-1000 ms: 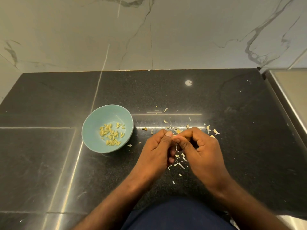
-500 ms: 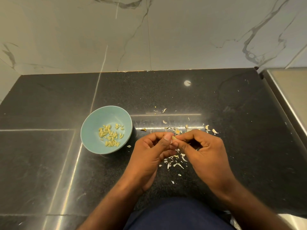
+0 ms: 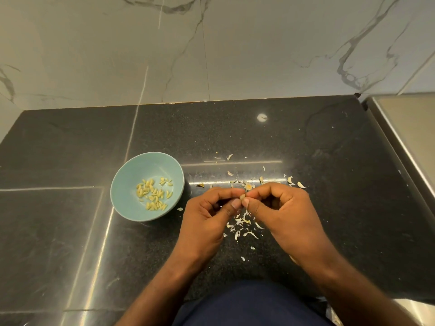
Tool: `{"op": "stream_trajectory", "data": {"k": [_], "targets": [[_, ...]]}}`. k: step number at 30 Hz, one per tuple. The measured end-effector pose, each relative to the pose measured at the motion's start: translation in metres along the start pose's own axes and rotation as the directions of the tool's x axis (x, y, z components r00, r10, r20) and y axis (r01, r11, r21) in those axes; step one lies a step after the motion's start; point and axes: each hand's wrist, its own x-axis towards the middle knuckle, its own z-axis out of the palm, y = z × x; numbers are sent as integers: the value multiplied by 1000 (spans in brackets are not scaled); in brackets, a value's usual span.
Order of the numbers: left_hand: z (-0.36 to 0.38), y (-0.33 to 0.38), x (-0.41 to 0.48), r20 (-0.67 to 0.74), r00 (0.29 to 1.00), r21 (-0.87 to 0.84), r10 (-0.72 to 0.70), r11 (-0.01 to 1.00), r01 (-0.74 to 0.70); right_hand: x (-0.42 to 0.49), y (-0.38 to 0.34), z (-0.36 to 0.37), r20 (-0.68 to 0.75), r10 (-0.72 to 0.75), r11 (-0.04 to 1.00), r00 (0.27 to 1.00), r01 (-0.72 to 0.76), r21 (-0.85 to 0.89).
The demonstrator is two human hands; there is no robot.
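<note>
I see a polished, speckled black stone counter filling the lower frame, with a round, smooth pale blue ceramic bowl left of centre on it. At centre the left hand and right hand meet, both curled and pinching one small oval tan seed between thumbs and forefingers. Slim yellowish kernels lie in the bowl, and thin curled whitish husk flakes lie under the hands.

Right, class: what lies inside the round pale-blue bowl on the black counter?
In the round pale-blue bowl, a loose scatter of small pale-yellow seeds lies on its floor. The black counter beneath it is covered.
</note>
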Motion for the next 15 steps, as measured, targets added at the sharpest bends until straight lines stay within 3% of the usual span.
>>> {"op": "stream_trajectory", "data": {"k": [5,15], "targets": [[-3,0,3,23,997,49,71,996,-72,1,-2,-3,71,86,980,994,-97,172],[-4,1,2,59,985,104,164,980,-169,2,-6,0,75,156,937,985,-172,303]]}}
